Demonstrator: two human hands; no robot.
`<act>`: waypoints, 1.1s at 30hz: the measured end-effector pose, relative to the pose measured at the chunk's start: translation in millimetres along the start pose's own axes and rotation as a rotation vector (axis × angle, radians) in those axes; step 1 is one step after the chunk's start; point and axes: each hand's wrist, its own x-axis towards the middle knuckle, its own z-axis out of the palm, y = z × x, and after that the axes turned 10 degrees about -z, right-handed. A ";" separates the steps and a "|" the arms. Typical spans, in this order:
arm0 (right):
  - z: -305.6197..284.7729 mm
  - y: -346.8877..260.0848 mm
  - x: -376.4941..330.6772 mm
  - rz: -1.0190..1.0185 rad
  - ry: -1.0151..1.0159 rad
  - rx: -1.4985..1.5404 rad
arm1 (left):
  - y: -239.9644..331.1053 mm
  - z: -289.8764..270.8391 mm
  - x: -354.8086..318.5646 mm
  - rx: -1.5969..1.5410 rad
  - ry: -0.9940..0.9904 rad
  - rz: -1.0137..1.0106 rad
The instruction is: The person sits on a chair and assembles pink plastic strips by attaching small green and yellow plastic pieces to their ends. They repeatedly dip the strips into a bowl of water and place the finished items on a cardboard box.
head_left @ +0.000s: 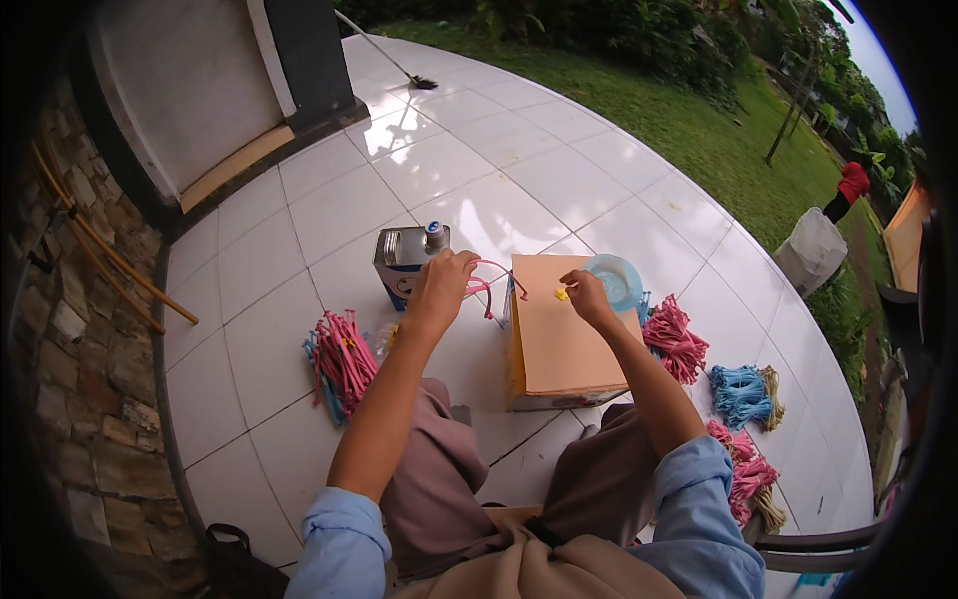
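My left hand (439, 290) is closed around a looped pink strip (487, 282) that arches toward a cardboard box (559, 344) standing on the tiles between my knees. My right hand (587, 296) hovers over the box's far edge, its fingertips pinching a small yellow piece (561, 295). A square metal can (404, 262) with a screw cap stands just beyond my left hand. A clear blue bowl (614, 280) sits behind my right hand.
A pile of pink and blue strips (339, 359) lies left of my left arm. Pink bundles (677, 339), a blue bundle (740, 391) and more pink ones (743, 477) lie on the right. A broom (399, 68) rests far back; grass borders the tiled patio.
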 end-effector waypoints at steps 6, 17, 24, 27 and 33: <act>30.2 3.5 3.2 -0.181 -0.042 -0.184 | -24.1 9.5 6.6 -0.415 -0.087 -0.141; 21.1 -10.7 12.4 -0.171 0.134 -0.057 | -1.5 -0.3 9.4 -0.942 -0.247 -0.260; -76.0 -99.2 35.4 -0.046 0.465 0.534 | 19.7 -12.2 2.7 -1.065 -0.231 -0.161; -109.2 -133.9 25.2 -0.123 0.578 0.629 | 25.3 -13.8 0.9 -0.984 -0.274 -0.094; -130.2 -176.7 -1.7 -0.267 0.710 0.665 | 22.6 -9.9 0.1 -1.177 -0.308 0.100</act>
